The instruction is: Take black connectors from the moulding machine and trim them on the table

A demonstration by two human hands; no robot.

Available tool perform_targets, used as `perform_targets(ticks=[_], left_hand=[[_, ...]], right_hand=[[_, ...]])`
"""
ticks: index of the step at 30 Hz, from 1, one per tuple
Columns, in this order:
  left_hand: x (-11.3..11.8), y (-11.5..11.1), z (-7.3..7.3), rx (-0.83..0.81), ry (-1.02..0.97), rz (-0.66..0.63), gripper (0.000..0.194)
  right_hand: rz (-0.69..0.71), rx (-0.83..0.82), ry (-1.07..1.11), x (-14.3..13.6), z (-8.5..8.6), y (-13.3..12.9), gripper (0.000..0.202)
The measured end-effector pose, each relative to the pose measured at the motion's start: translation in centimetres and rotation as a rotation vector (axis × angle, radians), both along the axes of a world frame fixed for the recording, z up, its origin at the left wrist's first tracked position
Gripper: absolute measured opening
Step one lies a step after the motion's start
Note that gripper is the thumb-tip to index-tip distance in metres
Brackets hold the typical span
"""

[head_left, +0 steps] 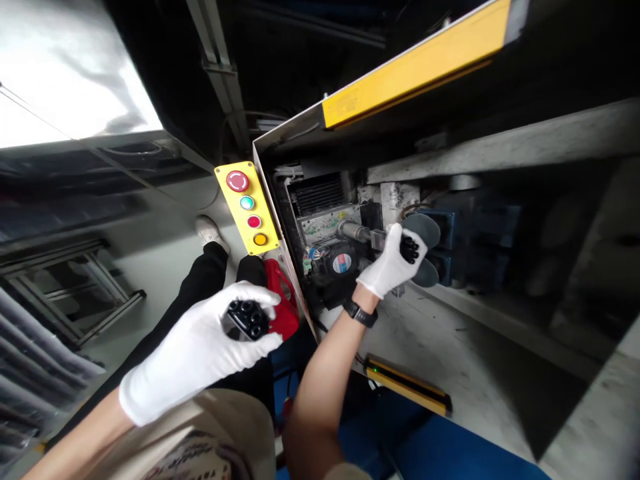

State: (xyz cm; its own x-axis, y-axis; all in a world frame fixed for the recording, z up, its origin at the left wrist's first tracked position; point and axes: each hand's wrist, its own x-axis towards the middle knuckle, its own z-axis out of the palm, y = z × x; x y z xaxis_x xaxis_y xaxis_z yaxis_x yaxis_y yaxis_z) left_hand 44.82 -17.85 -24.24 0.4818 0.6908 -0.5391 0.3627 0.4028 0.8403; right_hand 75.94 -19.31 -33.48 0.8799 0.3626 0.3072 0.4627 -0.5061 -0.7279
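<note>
My left hand (200, 343), in a white glove, is closed around a glossy black part with several round openings (249, 320), in front of my body. Inside the machine, my right hand (386, 268), also gloved in white and with a dark watch at the wrist, grips a black ribbed part (410, 249). This second part is partly covered by the fingers, and its exact kind cannot be made out. Just beyond the right hand are two grey rounded pads (426, 272) in front of blue-grey blocks (444, 230). A metal shaft (354, 231) lies to that hand's left.
A yellow control box (249, 208) with several buttons is fixed at the machine's left edge. Yellow bars border the opening, above (415, 63) and below (407, 387). A black fan (327, 267) sits left of the right hand. A red object (284, 303) hangs behind the left hand.
</note>
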Motion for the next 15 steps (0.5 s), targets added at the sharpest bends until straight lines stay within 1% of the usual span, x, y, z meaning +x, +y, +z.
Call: perform_targets(ticks=[2, 3, 5, 7, 9, 11, 13, 15], left_hand=[[-0.1, -0.5, -0.2, 0.013, 0.025, 0.004, 0.026], [-0.1, -0.8, -0.5, 0.022, 0.026, 0.016, 0.026], [-0.1, -1.5, -1.0, 0.041, 0.016, 0.025, 0.026], [0.0, -2.2, -1.5, 0.041, 0.019, 0.006, 0.029], [0.1, -2.5, -1.7, 0.023, 0.035, -0.017, 0.033], [0.4, -2.6, -1.5, 0.004, 0.047, -0.030, 0.033], [0.8, -2.4, -1.2, -0.010, 0.053, -0.045, 0.030], [1.1, -2.2, -0.9, -0.017, 0.053, -0.059, 0.027]], right_hand=[[0.077, 0.040, -0.035, 0.9, -0.1, 0.9, 0.040], [0.086, 0.077, -0.053, 1.2, -0.1, 1.2, 0.039], [0.043, 0.140, -0.089, 1.6, -0.3, 1.4, 0.037], [0.021, 0.155, -0.086, 1.7, -0.9, 1.5, 0.033], [0.064, 0.153, -0.029, 1.6, -1.6, 1.4, 0.029], [0.082, 0.174, -0.001, 1.4, -2.1, 1.3, 0.026], [0.069, 0.180, -0.018, 1.2, -1.9, 1.3, 0.026], [0.078, 0.184, -0.043, 1.1, -0.8, 1.4, 0.026]])
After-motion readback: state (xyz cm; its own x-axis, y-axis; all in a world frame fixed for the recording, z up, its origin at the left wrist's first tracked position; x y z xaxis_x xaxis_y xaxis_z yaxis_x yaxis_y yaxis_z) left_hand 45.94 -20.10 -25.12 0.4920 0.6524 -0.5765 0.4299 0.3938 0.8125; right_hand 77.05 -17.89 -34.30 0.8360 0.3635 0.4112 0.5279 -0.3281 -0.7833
